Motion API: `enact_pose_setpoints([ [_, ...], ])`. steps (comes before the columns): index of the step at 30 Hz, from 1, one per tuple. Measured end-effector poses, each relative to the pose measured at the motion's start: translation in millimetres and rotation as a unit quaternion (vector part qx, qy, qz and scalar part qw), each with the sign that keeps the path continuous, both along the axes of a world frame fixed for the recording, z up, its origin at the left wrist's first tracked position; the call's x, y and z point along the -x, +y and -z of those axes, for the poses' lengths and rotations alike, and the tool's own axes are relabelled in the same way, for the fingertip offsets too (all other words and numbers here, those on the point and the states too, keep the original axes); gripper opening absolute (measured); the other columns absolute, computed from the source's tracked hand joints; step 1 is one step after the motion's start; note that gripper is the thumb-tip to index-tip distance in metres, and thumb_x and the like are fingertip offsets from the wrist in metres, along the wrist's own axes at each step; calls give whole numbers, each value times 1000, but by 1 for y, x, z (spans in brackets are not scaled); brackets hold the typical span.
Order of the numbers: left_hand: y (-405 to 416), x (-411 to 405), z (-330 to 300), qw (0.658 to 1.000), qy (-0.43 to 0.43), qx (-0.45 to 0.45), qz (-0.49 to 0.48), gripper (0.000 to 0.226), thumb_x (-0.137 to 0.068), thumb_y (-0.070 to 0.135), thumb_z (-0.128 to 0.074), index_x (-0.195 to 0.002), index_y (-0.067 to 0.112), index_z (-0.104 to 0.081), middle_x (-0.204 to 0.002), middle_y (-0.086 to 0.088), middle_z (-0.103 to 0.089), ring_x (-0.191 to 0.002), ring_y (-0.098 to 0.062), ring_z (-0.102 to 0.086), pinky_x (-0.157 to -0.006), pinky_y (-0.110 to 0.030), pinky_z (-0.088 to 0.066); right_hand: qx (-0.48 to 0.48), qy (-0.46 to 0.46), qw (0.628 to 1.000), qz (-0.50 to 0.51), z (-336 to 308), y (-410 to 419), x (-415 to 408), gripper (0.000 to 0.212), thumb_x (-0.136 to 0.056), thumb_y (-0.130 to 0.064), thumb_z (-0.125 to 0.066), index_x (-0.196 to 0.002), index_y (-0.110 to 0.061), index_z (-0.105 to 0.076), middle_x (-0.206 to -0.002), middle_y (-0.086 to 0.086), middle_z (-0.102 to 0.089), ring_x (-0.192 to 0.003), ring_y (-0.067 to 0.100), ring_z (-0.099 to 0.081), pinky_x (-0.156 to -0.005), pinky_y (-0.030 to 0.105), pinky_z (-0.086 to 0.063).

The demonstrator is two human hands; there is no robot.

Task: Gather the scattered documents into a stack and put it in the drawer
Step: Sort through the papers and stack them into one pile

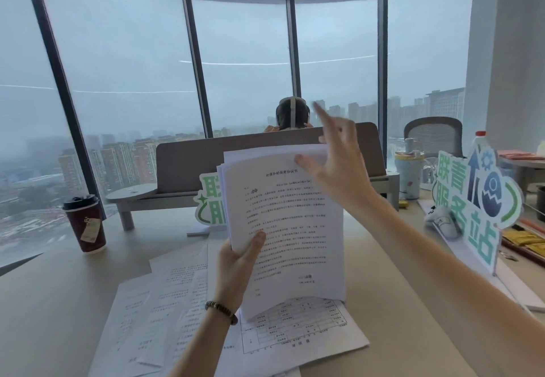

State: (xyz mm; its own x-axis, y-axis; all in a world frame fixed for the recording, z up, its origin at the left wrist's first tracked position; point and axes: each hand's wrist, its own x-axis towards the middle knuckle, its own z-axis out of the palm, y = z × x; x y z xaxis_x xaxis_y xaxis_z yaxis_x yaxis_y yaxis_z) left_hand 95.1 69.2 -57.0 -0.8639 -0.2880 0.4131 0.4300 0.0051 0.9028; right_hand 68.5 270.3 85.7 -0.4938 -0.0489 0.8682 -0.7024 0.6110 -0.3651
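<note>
A stack of printed white documents [289, 223] stands nearly upright above the desk, its lower edge resting on the papers below. My left hand [239, 261] grips the stack's lower left edge, thumb on the front sheet. My right hand [336, 164] is at the stack's top right corner, thumb on the front page and index finger raised and blurred. Several loose sheets [165, 308] lie spread on the beige desk [53, 303] under and to the left of the stack, one a printed form [309, 332]. No drawer is in view.
A dark red paper cup with a black lid [85, 223] stands at the left. Green-and-white sign boards stand behind the stack [211, 202] and at the right [472, 208]. A grey desk divider [188, 167], a white mouse [443, 223], a person's head [292, 114] and an office chair [433, 137] lie beyond.
</note>
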Motion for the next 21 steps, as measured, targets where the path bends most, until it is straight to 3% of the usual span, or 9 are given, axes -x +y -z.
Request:
enact_pose_setpoints([
  [1, 0, 0, 0, 1000, 1, 0, 2, 16, -87, 16, -72, -103, 16, -73, -97, -2, -78, -91, -24, -74, -79, -51, -60, -74, 29, 995, 56, -11, -2, -3, 81, -87, -46, -68, -153, -42, -22, -147, 2, -29, -121, 12, -46, -99, 33, -45],
  [3, -1, 0, 0, 1000, 2, -2, 7, 18, -87, 15, -73, -105, 15, -73, -99, -2, -78, -93, -24, -74, -80, -49, -60, -207, 78, 966, 137, -24, -10, -7, 70, -90, -54, -58, -151, -41, -28, -153, 7, -28, -138, 26, -34, -115, 50, -27],
  [5, -1, -1, -1, 1000, 3, -2, 13, 19, -87, 14, -72, -106, 14, -73, -99, -4, -78, -93, -25, -74, -79, -48, -61, -293, 100, 940, 144, -28, -22, -12, 63, -94, -55, -50, -152, -38, -30, -155, 7, -32, -145, 30, -25, -118, 59, -11],
  [7, 0, -1, -1, 1000, 3, 2, 19, 19, -87, 13, -72, -106, 13, -73, -99, -5, -78, -93, -26, -74, -78, -47, -61, -334, 104, 929, 121, -28, -33, -14, 58, -98, -52, -43, -152, -35, -30, -152, 4, -38, -146, 30, -26, -117, 64, -7],
  [11, -1, -2, 0, 1000, -3, 5, 25, 20, -87, 15, -73, -107, 11, -73, -99, -5, -78, -93, -26, -74, -79, -47, -61, -356, 75, 929, 70, -26, -44, -16, 51, -102, -46, -37, -151, -32, -36, -137, -1, -53, -140, 25, -35, -118, 61, -7],
  [21, -2, -3, -2, 1000, -2, 3, 31, 19, -87, 15, -71, -105, 10, -73, -97, -6, -78, -91, -26, -74, -75, -41, -61, -352, 19, 935, -33, -16, -52, -20, 49, -102, -42, -41, -150, -32, -37, -121, 0, -61, -118, 23, -52, -113, 43, -27],
])
